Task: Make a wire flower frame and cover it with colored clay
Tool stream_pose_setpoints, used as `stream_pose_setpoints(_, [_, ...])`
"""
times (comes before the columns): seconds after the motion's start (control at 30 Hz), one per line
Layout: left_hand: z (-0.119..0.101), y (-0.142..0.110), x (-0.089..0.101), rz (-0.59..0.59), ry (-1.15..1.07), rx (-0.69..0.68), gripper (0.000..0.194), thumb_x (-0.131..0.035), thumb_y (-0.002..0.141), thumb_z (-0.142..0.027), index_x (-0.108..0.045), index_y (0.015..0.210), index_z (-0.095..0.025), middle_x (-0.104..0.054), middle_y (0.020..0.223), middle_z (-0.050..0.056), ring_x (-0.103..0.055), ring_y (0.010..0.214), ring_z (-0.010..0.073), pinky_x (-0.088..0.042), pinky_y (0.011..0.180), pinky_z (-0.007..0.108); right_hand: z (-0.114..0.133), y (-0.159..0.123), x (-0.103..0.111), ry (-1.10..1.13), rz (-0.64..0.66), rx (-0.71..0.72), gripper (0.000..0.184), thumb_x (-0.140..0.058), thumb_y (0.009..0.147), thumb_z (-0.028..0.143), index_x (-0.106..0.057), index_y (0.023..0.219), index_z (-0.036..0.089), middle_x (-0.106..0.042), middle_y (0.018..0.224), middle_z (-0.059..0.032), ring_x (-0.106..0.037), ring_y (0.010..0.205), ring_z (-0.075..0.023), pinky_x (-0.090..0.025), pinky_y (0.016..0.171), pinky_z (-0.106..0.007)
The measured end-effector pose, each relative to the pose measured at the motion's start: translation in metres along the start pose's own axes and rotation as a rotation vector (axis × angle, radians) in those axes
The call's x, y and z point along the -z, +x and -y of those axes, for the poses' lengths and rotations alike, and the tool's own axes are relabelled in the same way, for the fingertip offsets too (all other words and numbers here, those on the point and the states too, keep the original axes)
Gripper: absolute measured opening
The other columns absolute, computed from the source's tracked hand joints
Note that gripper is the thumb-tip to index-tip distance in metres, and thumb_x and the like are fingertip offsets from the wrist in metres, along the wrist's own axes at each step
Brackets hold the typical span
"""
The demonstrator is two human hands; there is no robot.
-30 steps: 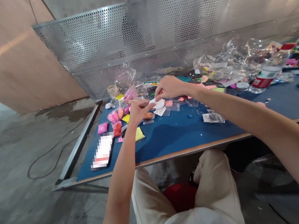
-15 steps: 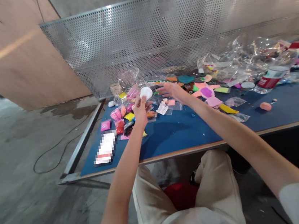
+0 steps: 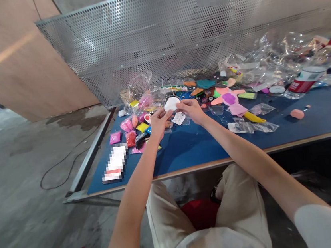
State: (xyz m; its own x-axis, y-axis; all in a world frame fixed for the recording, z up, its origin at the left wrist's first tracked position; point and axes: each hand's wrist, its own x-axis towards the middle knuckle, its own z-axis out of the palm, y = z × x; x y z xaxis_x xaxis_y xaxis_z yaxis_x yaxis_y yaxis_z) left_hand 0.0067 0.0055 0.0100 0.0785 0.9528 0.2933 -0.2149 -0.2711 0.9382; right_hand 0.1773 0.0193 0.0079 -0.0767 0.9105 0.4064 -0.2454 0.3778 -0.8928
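Observation:
A flat, rounded white piece that looks like soft modelling clay is held up over the blue table between both hands. My left hand pinches its left edge. At the right edge, the fingers of my right hand are closed on the same piece. Just below it lies a small white paper packet. Bagged coloured clay lies by my left hand, including a pink packet, a red packet and a yellow packet.
A perforated metal screen stands along the table's back. Right of my hands are a pink and purple clay shape, a yellow piece, a red-and-white tub and crumpled clear plastic. A pixelated flat object lies front left.
My right hand has come down and left, from hovering open to gripping the white piece's edge. My left hand has shifted slightly right with it. The view has tilted a little.

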Motion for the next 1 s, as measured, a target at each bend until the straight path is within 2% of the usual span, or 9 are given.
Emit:
stream_pose_setpoints(0.1, [0.000,-0.001,-0.001,-0.008,0.011,0.025,0.055,-0.097,0.053,-0.051,-0.078,0.092,-0.018,-0.076,0.080,0.001,-0.070,0.067,0.0127,-0.056,0.061,0.022,-0.001,-0.001,0.001,0.012,0.024,-0.003,0.046,-0.090,0.063,0.059,-0.069,0.068,0.019,-0.067,0.067,0.0006,-0.064,0.067,-0.0140,-0.054,0.066,-0.027])
stream_pose_setpoints(0.23, [-0.001,-0.003,0.000,0.026,-0.003,0.070,0.058,-0.096,0.052,-0.054,-0.076,0.094,-0.019,-0.072,0.076,-0.001,-0.068,0.065,0.0122,-0.055,0.054,0.021,-0.006,-0.001,0.001,0.063,0.033,-0.001,0.044,-0.091,0.063,0.056,-0.068,0.071,0.019,-0.069,0.073,0.0008,-0.066,0.070,-0.0134,-0.059,0.074,-0.029])
stream_pose_setpoints(0.33, [-0.002,-0.003,0.001,0.058,0.019,0.078,0.059,-0.096,0.053,-0.055,-0.075,0.095,-0.019,-0.070,0.074,-0.001,-0.066,0.063,0.0115,-0.055,0.053,0.021,-0.009,-0.001,0.002,0.054,0.035,0.021,0.044,-0.091,0.064,0.057,-0.070,0.073,0.020,-0.071,0.075,0.0004,-0.068,0.071,-0.0143,-0.061,0.075,-0.031])
stream_pose_setpoints(0.5, [-0.002,-0.005,0.001,0.038,0.075,0.087,0.054,-0.092,0.058,-0.060,-0.075,0.088,-0.018,-0.067,0.069,-0.001,-0.064,0.057,0.0101,-0.056,0.054,0.022,-0.006,-0.003,0.003,-0.010,0.079,0.040,0.043,-0.090,0.065,0.058,-0.078,0.080,0.019,-0.075,0.081,-0.0012,-0.069,0.076,-0.0162,-0.061,0.078,-0.033])
stream_pose_setpoints(0.6, [-0.002,-0.005,0.001,0.041,0.095,0.078,0.050,-0.091,0.060,-0.058,-0.074,0.082,-0.018,-0.066,0.065,-0.002,-0.061,0.054,0.0089,-0.053,0.052,0.021,-0.003,-0.004,0.003,-0.038,0.118,0.055,0.043,-0.090,0.065,0.059,-0.079,0.078,0.020,-0.074,0.079,-0.0007,-0.068,0.076,-0.0163,-0.060,0.079,-0.033])
stream_pose_setpoints(0.7, [-0.003,-0.004,0.002,0.039,0.123,0.056,0.046,-0.093,0.058,-0.054,-0.069,0.070,-0.017,-0.059,0.057,-0.003,-0.055,0.049,0.0074,-0.047,0.047,0.019,0.000,-0.004,0.005,-0.067,0.126,0.069,0.047,-0.090,0.063,0.061,-0.080,0.082,0.020,-0.074,0.079,-0.0008,-0.065,0.074,-0.0154,-0.057,0.074,-0.030])
stream_pose_setpoints(0.8, [-0.004,-0.003,0.003,0.022,0.149,0.043,0.045,-0.094,0.058,-0.051,-0.066,0.067,-0.017,-0.058,0.056,-0.004,-0.054,0.048,0.0074,-0.046,0.046,0.020,0.001,-0.003,0.008,-0.095,0.059,0.058,0.050,-0.087,0.065,0.064,-0.080,0.087,0.019,-0.073,0.078,-0.0013,-0.062,0.070,-0.0139,-0.052,0.066,-0.028])
stream_pose_setpoints(0.9, [-0.006,-0.004,0.004,0.064,0.188,0.034,0.045,-0.094,0.060,-0.051,-0.070,0.075,-0.016,-0.062,0.060,-0.002,-0.058,0.051,0.0092,-0.048,0.049,0.021,0.001,-0.001,0.011,-0.117,0.003,0.017,0.048,-0.087,0.064,0.063,-0.077,0.076,0.018,-0.067,0.067,-0.0007,-0.058,0.064,-0.0130,-0.048,0.061,-0.027])
stream_pose_setpoints(1.0, [-0.008,-0.006,0.002,0.122,0.234,-0.031,0.049,-0.095,0.058,-0.052,-0.075,0.086,-0.017,-0.071,0.073,0.000,-0.059,0.052,0.0091,-0.048,0.048,0.021,0.000,0.000,0.012,-0.098,-0.022,-0.004,0.049,-0.089,0.062,0.063,-0.072,0.069,0.017,-0.064,0.064,-0.0007,-0.054,0.061,-0.0118,-0.043,0.057,-0.026])
